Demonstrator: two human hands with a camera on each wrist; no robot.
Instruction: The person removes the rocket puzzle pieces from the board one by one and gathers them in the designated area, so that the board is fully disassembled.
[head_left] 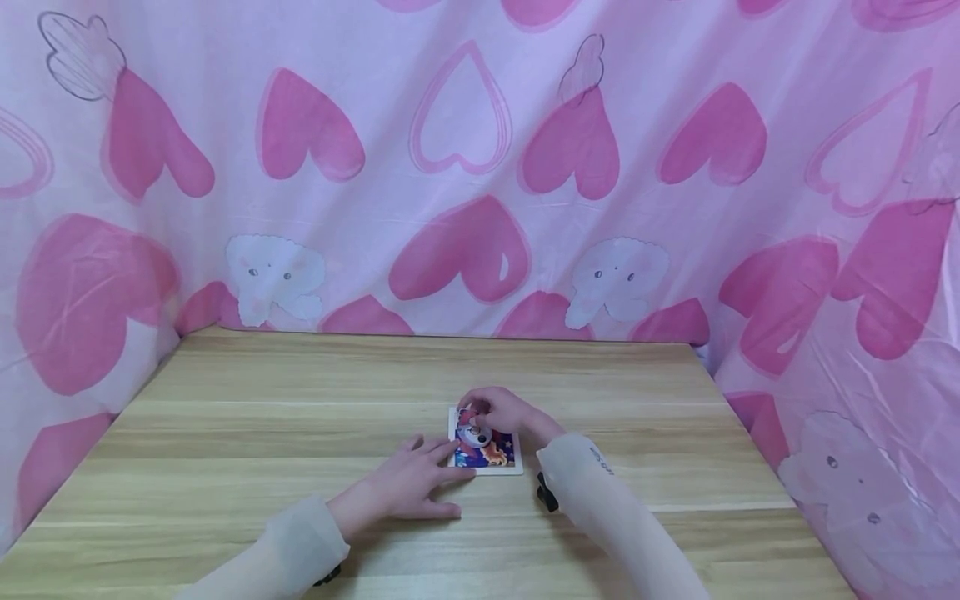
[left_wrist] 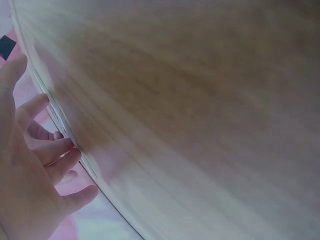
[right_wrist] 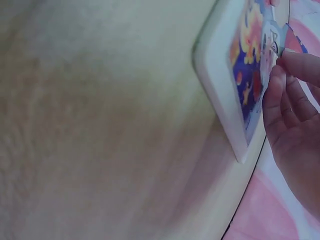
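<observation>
Head view: the picture board [head_left: 491, 456] lies just below the frame's centre, well apart from the table's [head_left: 262, 433] far and side edges. My left hand [head_left: 412, 482] reaches from the lower left, fingers spread, tips at the board's left border. My right hand [head_left: 504, 410] bends over its top. Only the right wrist view, upper right, clearly shows my fingertips pinching a tilted printed piece [right_wrist: 295, 41].

Soft, even light, I see | pale sheen on table [left_wrist: 200, 185] | head view fairly sharp | wrist views dimmer, blurred
</observation>
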